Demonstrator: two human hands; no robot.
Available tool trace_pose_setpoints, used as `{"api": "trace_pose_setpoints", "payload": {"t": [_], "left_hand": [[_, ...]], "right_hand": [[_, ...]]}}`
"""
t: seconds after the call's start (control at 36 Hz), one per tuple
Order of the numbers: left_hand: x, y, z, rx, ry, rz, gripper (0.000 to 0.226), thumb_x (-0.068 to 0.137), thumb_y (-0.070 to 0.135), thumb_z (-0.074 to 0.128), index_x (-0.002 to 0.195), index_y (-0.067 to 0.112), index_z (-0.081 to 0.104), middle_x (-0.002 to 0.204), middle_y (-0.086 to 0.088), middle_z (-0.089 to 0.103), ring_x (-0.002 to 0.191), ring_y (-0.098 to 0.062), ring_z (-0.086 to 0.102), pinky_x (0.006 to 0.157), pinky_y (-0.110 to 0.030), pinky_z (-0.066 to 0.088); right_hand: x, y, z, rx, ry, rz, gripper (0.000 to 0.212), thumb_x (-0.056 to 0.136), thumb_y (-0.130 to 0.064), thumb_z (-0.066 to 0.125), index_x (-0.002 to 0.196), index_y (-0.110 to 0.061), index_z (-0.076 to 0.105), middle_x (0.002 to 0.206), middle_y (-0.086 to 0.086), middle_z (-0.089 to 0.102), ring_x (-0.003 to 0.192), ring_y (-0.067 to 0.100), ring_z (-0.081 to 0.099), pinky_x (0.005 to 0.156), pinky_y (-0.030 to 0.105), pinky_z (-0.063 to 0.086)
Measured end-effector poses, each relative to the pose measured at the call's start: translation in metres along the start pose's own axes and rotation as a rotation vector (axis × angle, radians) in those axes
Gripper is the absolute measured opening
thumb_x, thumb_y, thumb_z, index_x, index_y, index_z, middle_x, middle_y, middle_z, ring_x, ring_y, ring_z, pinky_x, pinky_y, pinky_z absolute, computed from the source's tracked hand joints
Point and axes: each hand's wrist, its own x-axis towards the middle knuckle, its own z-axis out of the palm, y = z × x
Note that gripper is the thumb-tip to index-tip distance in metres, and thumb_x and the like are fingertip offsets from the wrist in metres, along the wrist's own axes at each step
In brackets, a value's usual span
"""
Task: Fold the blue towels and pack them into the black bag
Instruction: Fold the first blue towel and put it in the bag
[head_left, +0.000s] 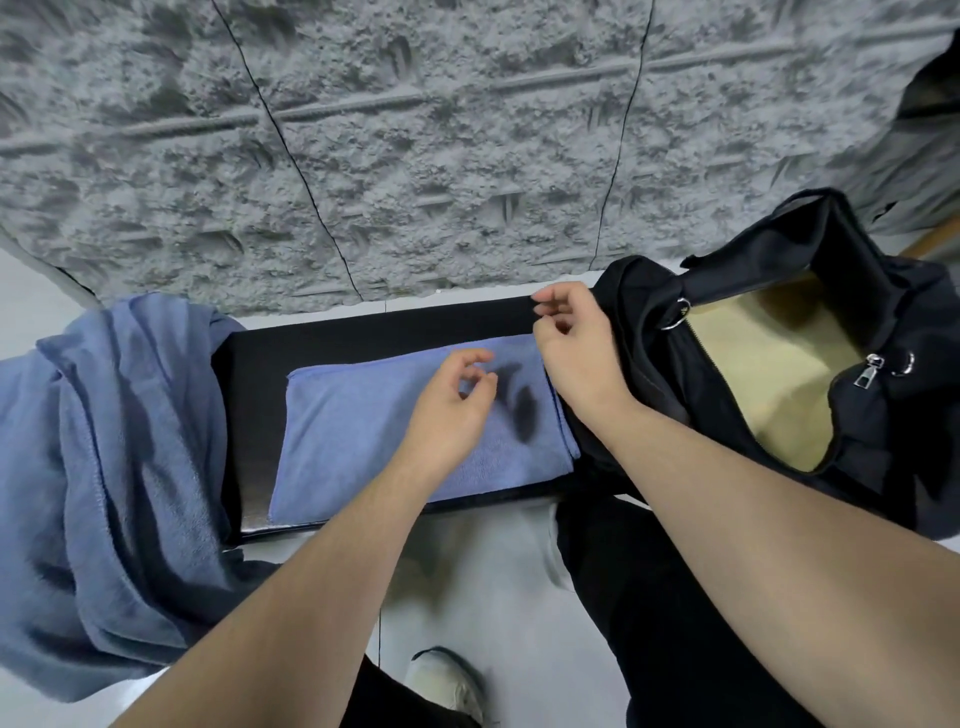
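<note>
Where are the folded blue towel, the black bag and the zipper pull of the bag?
folded blue towel (363, 431): head view, middle of its flat top.
black bag (878, 441): head view, its near side wall.
zipper pull (866, 373): head view, the metal tab.

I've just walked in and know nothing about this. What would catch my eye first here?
Probably the folded blue towel lying flat on the black bench in the middle, with both bare hands hovering just above its right end. To the right sits an open black bag showing a tan lining, and on the left a heap of unfolded blue towels hangs over the bench's end.
</note>
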Motion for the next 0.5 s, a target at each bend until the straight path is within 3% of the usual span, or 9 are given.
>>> {"api": "trace_pose_setpoints", "payload": {"t": [0.08, 0.19, 0.36, 0.42, 0.5], "left_hand": [[-0.004, -0.007, -0.010, 0.238, 0.006, -0.006, 0.012, 0.095, 0.023, 0.055, 0.093, 0.035, 0.052, 0.073, 0.013, 0.052, 0.056, -0.004, 0.047, 0.059, -0.027, 0.040], [-0.011, -0.015, -0.033, 0.538, 0.025, -0.075, 0.007, 0.095, 0.028, 0.052, 0.096, 0.033, 0.048, 0.068, 0.011, 0.052, 0.066, -0.014, 0.053, 0.059, -0.031, 0.040], [-0.027, -0.015, -0.057, 0.610, -0.113, -0.099, 0.022, 0.089, 0.042, 0.062, 0.103, 0.032, 0.049, 0.065, 0.008, 0.050, 0.065, -0.018, 0.052, 0.062, -0.036, 0.044], [-0.034, -0.013, -0.064, 0.706, -0.184, -0.091, 0.030, 0.087, 0.049, 0.063, 0.107, 0.036, 0.045, 0.067, 0.007, 0.052, 0.067, -0.019, 0.057, 0.066, -0.037, 0.048], [-0.041, -0.014, -0.078, 0.802, -0.123, -0.123, 0.030, 0.088, 0.053, 0.058, 0.108, 0.036, 0.043, 0.071, 0.005, 0.057, 0.071, -0.020, 0.060, 0.063, -0.034, 0.046]], "right_hand": [[-0.001, 0.002, 0.005, -0.213, -0.180, -0.114, 0.029, 0.087, 0.005, 0.052, 0.108, -0.009, 0.066, 0.107, 0.004, 0.067, 0.099, 0.013, 0.060, 0.087, 0.014, 0.044], [0.000, 0.006, 0.013, -0.658, -0.488, -0.230, 0.037, 0.090, -0.011, 0.055, 0.126, -0.020, 0.062, 0.121, -0.002, 0.065, 0.120, 0.020, 0.052, 0.102, 0.036, 0.041], [0.007, 0.003, 0.024, -0.870, -0.653, -0.350, 0.046, 0.092, -0.022, 0.051, 0.138, -0.026, 0.054, 0.136, -0.005, 0.058, 0.129, 0.020, 0.046, 0.111, 0.034, 0.031], [0.008, 0.004, 0.026, -0.973, -0.730, -0.363, 0.047, 0.098, -0.028, 0.046, 0.145, -0.030, 0.046, 0.145, -0.005, 0.050, 0.134, 0.023, 0.040, 0.114, 0.036, 0.025], [0.005, 0.005, 0.025, -1.152, -0.852, -0.291, 0.049, 0.105, -0.043, 0.030, 0.153, -0.042, 0.024, 0.165, -0.005, 0.015, 0.149, 0.025, 0.015, 0.120, 0.042, 0.010]]}}
